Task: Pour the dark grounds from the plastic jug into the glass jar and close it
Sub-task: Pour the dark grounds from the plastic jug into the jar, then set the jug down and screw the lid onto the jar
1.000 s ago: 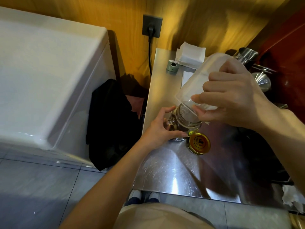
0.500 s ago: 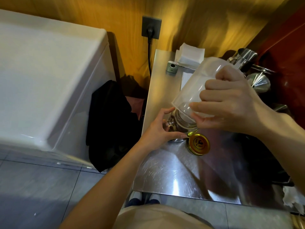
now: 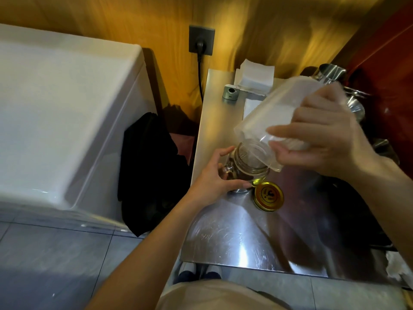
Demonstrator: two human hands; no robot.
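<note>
A clear plastic jug (image 3: 271,118) is tipped steeply, its mouth over the open top of the glass jar (image 3: 245,167). My right hand (image 3: 321,135) grips the jug from the right side. My left hand (image 3: 214,177) wraps around the jar's left side and holds it on the steel counter (image 3: 234,238). Dark grounds show in the jar's lower part. The jug's walls look nearly see-through, with no grounds visible inside. The gold lid (image 3: 268,196) lies flat on the counter just right of the jar.
White paper sheets (image 3: 257,78) and a small grey device (image 3: 231,92) sit at the counter's back. Metal jugs (image 3: 333,73) stand at the back right. A white appliance (image 3: 58,113) fills the left, with a black cloth (image 3: 149,171) beside it. A plug (image 3: 200,44) is in the wall socket.
My right hand has tipped the jug steeper and lifted its base slightly. My left hand and the jar have stayed in place.
</note>
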